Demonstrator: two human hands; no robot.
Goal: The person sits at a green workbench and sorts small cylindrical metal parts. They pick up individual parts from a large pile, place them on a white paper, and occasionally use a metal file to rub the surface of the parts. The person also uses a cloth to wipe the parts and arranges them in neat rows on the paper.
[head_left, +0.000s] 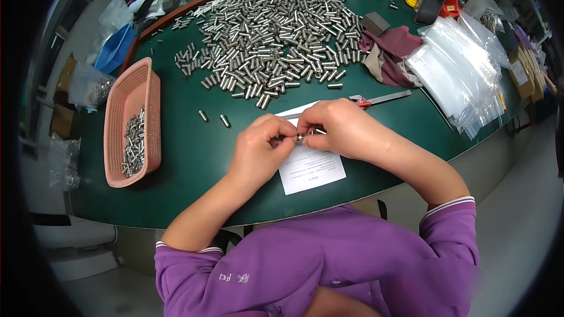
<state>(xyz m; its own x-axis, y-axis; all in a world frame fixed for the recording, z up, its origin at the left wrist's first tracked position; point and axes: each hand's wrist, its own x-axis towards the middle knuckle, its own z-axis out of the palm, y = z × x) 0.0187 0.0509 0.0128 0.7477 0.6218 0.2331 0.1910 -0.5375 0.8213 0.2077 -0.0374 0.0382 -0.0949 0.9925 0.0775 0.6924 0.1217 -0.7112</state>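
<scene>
Watch the small metal part [301, 138] between your fingertips, because that is where a slip looks most likely: it sits over the white printed paper [311, 176], where your two hands meet. Your left hand [261, 145] has its thumb and index finger pinched together at the part, and your right hand [338, 129] is curled in close from the other side, fingertips bent onto it, with more metal showing inside the curl; your fingers cover so much that you cannot tell exactly how each one grips. If the pinch is off-centre, the smooth, rounded metal could shoot out or roll, and since the paper lies close to the near edge of the desk [147, 205], a dropped piece might go over onto the floor. The two loose metal pins [225, 120] lying just beyond your left hand could be knocked by a knuckle, or mixed up with whatever you let fall. The paper could also skid if your hands drag on it. Mind the red-handled blade [388, 97] just past your right hand; reaching forward toward the big pile of metal pins [282, 29] without looking could bring your wrist against its edge, or nudge it into the pile.
</scene>
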